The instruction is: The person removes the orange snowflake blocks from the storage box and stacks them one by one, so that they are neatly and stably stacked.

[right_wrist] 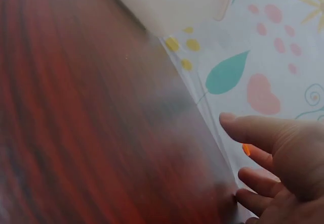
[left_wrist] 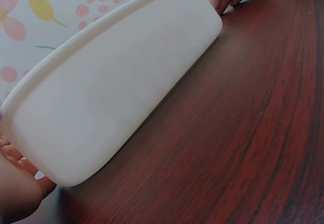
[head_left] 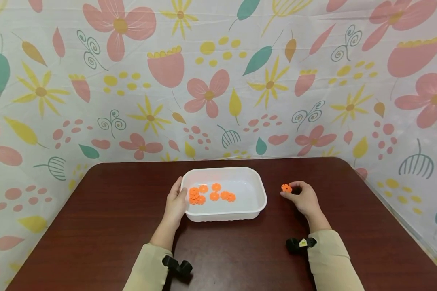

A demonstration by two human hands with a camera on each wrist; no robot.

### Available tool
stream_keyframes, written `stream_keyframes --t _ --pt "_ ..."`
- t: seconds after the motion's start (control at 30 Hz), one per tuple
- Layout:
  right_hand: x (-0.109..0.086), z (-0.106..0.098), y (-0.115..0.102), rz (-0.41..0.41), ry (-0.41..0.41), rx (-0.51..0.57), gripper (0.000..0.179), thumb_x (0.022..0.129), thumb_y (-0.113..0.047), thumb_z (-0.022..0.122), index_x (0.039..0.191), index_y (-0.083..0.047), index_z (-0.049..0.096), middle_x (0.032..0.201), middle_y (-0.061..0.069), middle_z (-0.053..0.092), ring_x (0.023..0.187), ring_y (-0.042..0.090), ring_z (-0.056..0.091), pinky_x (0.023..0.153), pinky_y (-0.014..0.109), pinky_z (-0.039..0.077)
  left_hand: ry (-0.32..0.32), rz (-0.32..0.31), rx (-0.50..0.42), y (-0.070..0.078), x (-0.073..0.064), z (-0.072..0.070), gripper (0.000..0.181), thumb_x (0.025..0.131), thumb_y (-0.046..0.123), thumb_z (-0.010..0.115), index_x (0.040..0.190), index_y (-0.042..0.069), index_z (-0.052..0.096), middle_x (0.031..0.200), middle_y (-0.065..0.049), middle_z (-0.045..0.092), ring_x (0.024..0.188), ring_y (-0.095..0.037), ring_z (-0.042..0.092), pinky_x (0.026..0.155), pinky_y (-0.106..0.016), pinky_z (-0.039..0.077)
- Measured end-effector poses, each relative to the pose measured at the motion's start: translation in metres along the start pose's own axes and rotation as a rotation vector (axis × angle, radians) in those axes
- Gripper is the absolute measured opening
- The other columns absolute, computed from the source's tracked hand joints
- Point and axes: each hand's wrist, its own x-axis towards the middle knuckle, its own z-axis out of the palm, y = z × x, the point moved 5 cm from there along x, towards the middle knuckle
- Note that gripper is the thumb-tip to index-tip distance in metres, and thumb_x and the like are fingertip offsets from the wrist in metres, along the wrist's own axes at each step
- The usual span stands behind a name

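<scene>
A white rectangular plastic tray (head_left: pixel 223 216) stands on the table, with several orange flower-shaped pieces (head_left: pixel 214 196) lying flat inside, mostly towards its left side. At the tray's left end, my left hand (head_left: pixel 175 204) grips the wall, thumb by the rim and fingers along the outside. To the right of the tray and apart from it, my right hand (head_left: pixel 306 200) pinches one orange flower-shaped piece (head_left: pixel 286 188) between thumb and fingers. In the right wrist view only a sliver of that orange piece (right_wrist: pixel 246 149) shows behind the thumb.
The dark reddish-brown table (head_left: pixel 223 258) has rounded far corners. Behind it hangs a white cloth (head_left: pixel 211 133) printed with flowers and leaves. A black wrist camera (head_left: pixel 177 266) is strapped on the left sleeve, another black camera (head_left: pixel 300 244) on the right.
</scene>
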Motion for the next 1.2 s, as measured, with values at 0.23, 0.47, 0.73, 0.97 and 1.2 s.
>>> stream_keyframes --t 0.23,0.47,0.73,0.97,1.2 --pt "-0.0001 0.0033 0.0012 -0.01 -0.026 -0.047 0.052 0.082 -0.024 0.074 0.117 0.006 0.051 0.126 0.027 0.045 0.108 0.037 0.042 0.098 0.051 0.036 0.006 0.007 0.0 -0.0001 0.0003 -0.001 0.052 0.1 0.011 0.037 0.15 0.004 0.023 0.156 -0.014 0.023 0.143 -0.028 0.022 0.117 -0.045 0.019" --pt "-0.0003 0.0077 0.0045 -0.008 -0.051 -0.105 0.051 0.082 -0.023 0.074 0.117 0.007 0.052 0.132 0.029 0.041 0.114 0.04 0.041 0.103 0.056 0.033 0.009 0.003 0.007 0.0 -0.0013 -0.0014 0.052 0.1 0.011 0.037 0.15 0.005 0.024 0.156 -0.013 0.024 0.143 -0.028 0.023 0.117 -0.045 0.019" --pt "0.0005 0.0086 0.005 -0.014 -0.055 -0.114 0.051 0.082 -0.022 0.074 0.117 0.008 0.052 0.131 0.029 0.042 0.112 0.04 0.042 0.102 0.056 0.035 0.006 -0.003 0.009 -0.0017 -0.0006 -0.0014 0.051 0.1 0.01 0.037 0.15 0.005 0.024 0.156 -0.013 0.023 0.143 -0.029 0.022 0.117 -0.046 0.018" --pt "0.0022 0.0069 0.0023 -0.034 -0.07 -0.126 0.049 0.083 -0.022 0.073 0.116 0.009 0.054 0.14 0.033 0.037 0.128 0.046 0.034 0.108 0.058 0.028 0.014 0.051 0.003 0.001 -0.0035 -0.0007 0.052 0.1 0.016 0.039 0.149 0.004 0.026 0.155 -0.015 0.026 0.143 -0.03 0.024 0.117 -0.043 0.021" --pt "0.0034 0.0061 0.0025 -0.066 -0.07 -0.163 0.043 0.085 -0.02 0.07 0.114 0.01 0.058 0.141 0.034 0.035 0.132 0.049 0.029 0.11 0.059 0.024 0.005 0.033 -0.009 0.0062 -0.0057 0.0005 0.051 0.1 0.01 0.038 0.148 0.001 0.025 0.154 -0.019 0.025 0.142 -0.033 0.023 0.116 -0.048 0.02"
